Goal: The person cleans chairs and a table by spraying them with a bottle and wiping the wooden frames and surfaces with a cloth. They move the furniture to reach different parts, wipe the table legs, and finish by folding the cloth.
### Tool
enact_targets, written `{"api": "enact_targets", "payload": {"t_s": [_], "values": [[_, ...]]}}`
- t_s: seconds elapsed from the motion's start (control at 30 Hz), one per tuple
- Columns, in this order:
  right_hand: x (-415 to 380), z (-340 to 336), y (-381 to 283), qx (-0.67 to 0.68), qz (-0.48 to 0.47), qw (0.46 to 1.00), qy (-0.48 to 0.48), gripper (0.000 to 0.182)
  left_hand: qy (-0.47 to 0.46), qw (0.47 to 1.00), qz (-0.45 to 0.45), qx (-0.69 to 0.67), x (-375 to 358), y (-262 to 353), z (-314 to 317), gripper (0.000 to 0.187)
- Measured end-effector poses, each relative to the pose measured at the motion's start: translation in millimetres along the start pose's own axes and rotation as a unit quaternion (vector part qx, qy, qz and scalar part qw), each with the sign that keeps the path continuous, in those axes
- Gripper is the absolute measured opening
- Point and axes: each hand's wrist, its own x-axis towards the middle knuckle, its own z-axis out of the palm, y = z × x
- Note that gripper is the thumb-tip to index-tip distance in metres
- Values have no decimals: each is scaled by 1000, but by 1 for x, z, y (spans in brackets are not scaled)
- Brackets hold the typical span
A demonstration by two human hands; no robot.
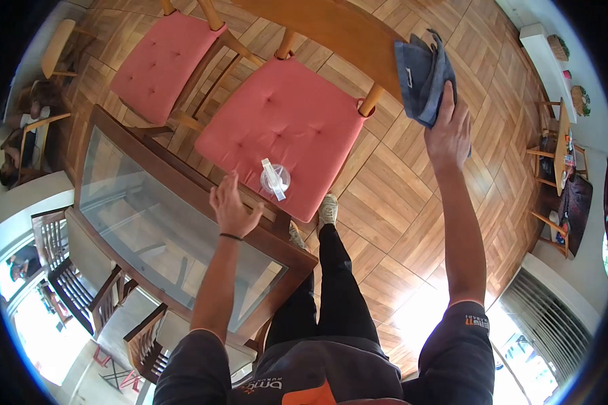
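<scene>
Head view: the right hand (448,135) fingers are pressing a folded blue cloth (422,77) onto the wooden bench (338,30) edge; the left hand (231,206) — fingers spread, holding nothing — is hovering near a clear spray bottle (275,179) — contents unclear — standing on the red chair cushion (284,128).

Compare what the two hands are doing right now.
The right hand is stretched far out, pressing a blue cloth on the wooden table edge; the left hand is nearer the body, open over the glass-topped table's frame. The right touches the cloth; the left holds nothing, close to a spray bottle on the red cushion. Both arms are bare below dark sleeves.
</scene>
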Motion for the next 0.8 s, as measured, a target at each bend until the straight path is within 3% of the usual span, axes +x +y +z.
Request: {"api": "enact_targets", "payload": {"t_s": [0.17,0.3,0.67,0.8], "values": [[21,-8,-15,-52,-22,998,-24,89,57,990,-125,30,-8,-56,18,91],[61,-13,-42,-103,-42,991,-70,90,57,978,-194,58,2,-48,23,84],[174,17,-142,-75,-130,986,-76,77,52,975,-209,56,4,-49,23,68],[217,24,-191,-37,-162,982,-91,83,40,973,-223,54,5,-48,22,66]]}}
